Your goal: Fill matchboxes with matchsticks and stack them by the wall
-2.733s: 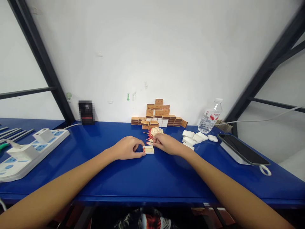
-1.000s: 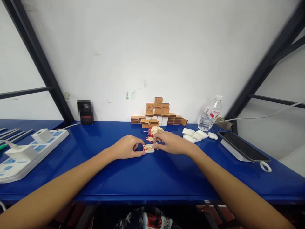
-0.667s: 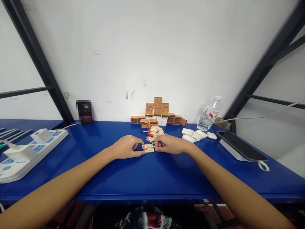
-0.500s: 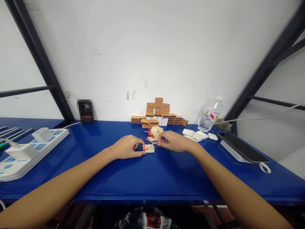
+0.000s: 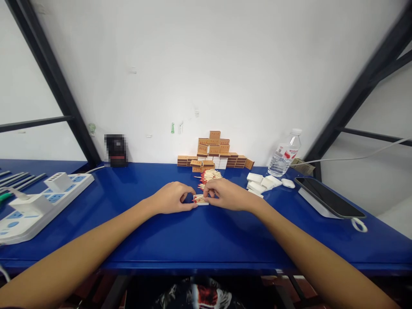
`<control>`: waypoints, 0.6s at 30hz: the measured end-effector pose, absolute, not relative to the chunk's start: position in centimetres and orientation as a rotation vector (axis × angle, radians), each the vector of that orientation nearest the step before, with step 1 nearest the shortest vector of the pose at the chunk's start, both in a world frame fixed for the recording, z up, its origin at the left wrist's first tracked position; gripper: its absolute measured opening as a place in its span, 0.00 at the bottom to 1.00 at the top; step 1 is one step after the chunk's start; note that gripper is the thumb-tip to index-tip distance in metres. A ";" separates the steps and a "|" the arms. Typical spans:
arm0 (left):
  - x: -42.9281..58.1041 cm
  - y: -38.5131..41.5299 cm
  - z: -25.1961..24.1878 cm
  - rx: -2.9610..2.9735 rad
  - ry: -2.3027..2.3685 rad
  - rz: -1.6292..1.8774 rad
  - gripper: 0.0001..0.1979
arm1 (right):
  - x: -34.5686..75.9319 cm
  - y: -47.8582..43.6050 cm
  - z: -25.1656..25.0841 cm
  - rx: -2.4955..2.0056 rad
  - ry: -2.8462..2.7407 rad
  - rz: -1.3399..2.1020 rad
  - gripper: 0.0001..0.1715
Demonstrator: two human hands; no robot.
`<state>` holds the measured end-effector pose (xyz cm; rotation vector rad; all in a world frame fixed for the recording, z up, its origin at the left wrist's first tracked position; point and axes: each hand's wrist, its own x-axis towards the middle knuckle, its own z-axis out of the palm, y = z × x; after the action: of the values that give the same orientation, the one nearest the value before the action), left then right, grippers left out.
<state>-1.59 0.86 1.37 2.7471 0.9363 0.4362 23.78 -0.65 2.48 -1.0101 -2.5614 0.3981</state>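
Note:
A small white matchbox tray (image 5: 200,199) with red-tipped matches in it lies on the blue table (image 5: 206,236). My left hand (image 5: 172,198) is curled, its fingertips holding the tray's left end. My right hand (image 5: 225,194) is pinched over the tray's right end, fingers closed on matches. A loose pile of matches (image 5: 209,176) lies just behind the tray.
Brown matchboxes (image 5: 215,153) are stacked against the wall. White trays (image 5: 260,183) and a water bottle (image 5: 285,159) sit to the right, with a phone on a stand (image 5: 328,201). A white power strip (image 5: 35,206) lies at the left.
My right hand went back to the match pile and returned to the tray's right end. My left hand has stayed on the tray.

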 end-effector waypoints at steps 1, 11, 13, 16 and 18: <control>-1.6 0.9 1.4 2.744 0.937 0.430 0.17 | 23.9 -0.6 2.5 -1.025 -2.558 0.386 0.03; -1.6 0.8 1.4 2.774 0.913 0.454 0.17 | 24.3 -0.2 2.6 -1.180 -2.554 0.436 0.03; -1.6 0.8 1.4 2.761 0.936 0.435 0.17 | 24.3 -0.1 2.5 -1.193 -2.561 0.506 0.04; -1.6 0.9 1.3 2.753 0.957 0.407 0.17 | 24.7 0.0 2.7 -1.232 -2.552 0.508 0.06; -1.6 1.0 1.3 2.757 0.956 0.407 0.17 | 25.1 0.1 2.9 -1.270 -2.532 0.470 0.07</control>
<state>-1.59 0.95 1.32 2.7574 0.9562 0.4066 25.15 0.13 2.95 -1.2699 -2.5324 0.4702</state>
